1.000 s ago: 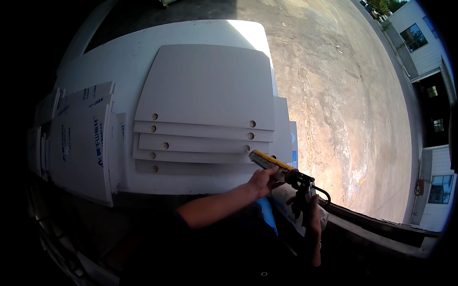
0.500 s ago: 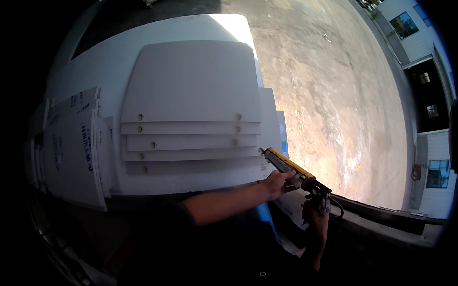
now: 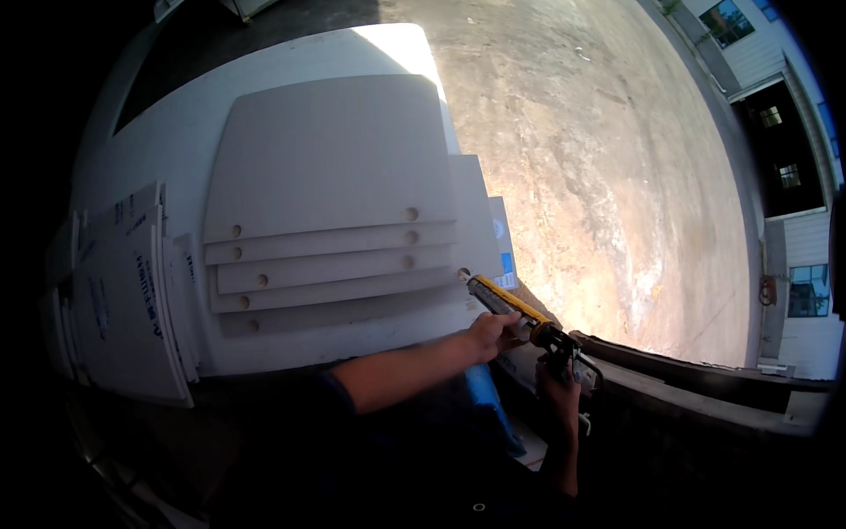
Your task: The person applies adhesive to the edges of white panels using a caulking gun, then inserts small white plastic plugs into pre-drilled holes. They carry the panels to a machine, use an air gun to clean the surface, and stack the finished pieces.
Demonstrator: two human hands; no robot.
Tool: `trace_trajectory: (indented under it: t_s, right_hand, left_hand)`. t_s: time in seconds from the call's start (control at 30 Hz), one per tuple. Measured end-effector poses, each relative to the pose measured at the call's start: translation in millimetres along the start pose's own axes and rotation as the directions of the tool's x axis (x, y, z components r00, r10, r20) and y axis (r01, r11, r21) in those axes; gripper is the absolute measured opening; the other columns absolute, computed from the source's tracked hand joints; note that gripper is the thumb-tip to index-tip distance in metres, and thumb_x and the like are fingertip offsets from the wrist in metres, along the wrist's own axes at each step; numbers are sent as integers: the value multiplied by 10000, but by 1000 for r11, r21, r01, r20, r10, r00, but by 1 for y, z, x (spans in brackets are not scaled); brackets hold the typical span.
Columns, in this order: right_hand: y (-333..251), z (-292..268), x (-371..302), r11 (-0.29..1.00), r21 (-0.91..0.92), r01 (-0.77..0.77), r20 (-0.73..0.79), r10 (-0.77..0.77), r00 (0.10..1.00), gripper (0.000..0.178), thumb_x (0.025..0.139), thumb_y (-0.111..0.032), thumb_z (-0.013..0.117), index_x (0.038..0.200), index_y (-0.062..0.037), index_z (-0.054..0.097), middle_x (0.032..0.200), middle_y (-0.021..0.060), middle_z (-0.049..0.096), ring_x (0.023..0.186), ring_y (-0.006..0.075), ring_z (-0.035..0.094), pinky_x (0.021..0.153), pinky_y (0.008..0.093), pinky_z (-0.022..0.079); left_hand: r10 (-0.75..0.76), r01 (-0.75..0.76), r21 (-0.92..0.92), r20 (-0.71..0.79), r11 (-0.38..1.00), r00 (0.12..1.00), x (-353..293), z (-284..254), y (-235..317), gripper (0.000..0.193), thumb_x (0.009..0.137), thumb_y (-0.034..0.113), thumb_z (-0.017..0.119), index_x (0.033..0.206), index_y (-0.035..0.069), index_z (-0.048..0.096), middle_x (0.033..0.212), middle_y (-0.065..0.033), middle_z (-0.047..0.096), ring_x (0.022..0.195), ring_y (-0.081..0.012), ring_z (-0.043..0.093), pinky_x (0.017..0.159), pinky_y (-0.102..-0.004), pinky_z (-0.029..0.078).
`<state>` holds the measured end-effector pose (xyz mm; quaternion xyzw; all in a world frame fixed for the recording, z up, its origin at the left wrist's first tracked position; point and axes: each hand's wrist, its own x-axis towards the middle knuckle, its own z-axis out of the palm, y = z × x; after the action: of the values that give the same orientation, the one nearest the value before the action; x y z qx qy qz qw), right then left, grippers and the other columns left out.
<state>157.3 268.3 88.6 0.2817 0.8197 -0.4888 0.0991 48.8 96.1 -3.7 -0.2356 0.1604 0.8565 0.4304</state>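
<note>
A yellow and grey caulking gun (image 3: 526, 310) lies slantwise across both hands, its nozzle pointing up and left. My left hand (image 3: 495, 336) wraps round the barrel near its middle. At the rear, my right hand (image 3: 559, 393) grips the handle and trigger area, partly in shadow. The nozzle tip is at a round hole (image 3: 463, 273) near the right edge of the lowest visible panel; whether it reaches inside cannot be seen. Several white panels (image 3: 335, 150) lie stacked in steps to the left, with round holes along their near edges.
A white table or sheet (image 3: 291, 344) carries the stack. More white boards with blue print (image 3: 119, 300) lean at the left. Blue plastic (image 3: 490, 410) hangs below my left forearm. Sunlit concrete floor (image 3: 599, 176) stretches right, toward a building (image 3: 793, 176).
The whole view has turned slightly, so the panels and gun appear further left. The nozzle stays at the same hole, and both hands keep their hold on the caulking gun.
</note>
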Motion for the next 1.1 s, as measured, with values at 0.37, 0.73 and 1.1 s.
trace_trajectory:
  t_s: [0.37, 0.73, 1.1]
  right_hand:
    - [-16, -2, 7, 978, -204, 49, 8, -48, 999, 235, 930, -257, 636, 1078, -74, 627, 704, -7, 590, 561, 73, 528, 497, 241, 397]
    - [-61, -12, -14, 892, 446, -80, 122, 28, 992, 538, 1009, -480, 403, 1157, 7, 574, 698, 67, 576, 532, 146, 520, 476, 259, 399]
    - [22, -42, -5, 985, 169, -38, -26, 43, 999, 187, 896, -60, 654, 1080, -58, 622, 797, -11, 571, 638, 67, 518, 553, 227, 410]
  left_hand:
    - [-11, 13, -64, 32, 998, 999, 11, -11, -4, 305, 993, 192, 564, 1266, 61, 536, 1200, -103, 633, 1043, -258, 659, 932, -434, 559]
    - [-32, 34, -29, 83, 999, 996, 11, 10, -1, 318, 1005, 179, 537, 1292, 47, 506, 1214, -109, 611, 1100, -264, 625, 996, -462, 518]
    - [-117, 118, -24, 39, 993, 992, 39, 15, -48, 279, 984, 169, 566, 1239, 58, 544, 1176, -100, 633, 1063, -279, 642, 959, -475, 534]
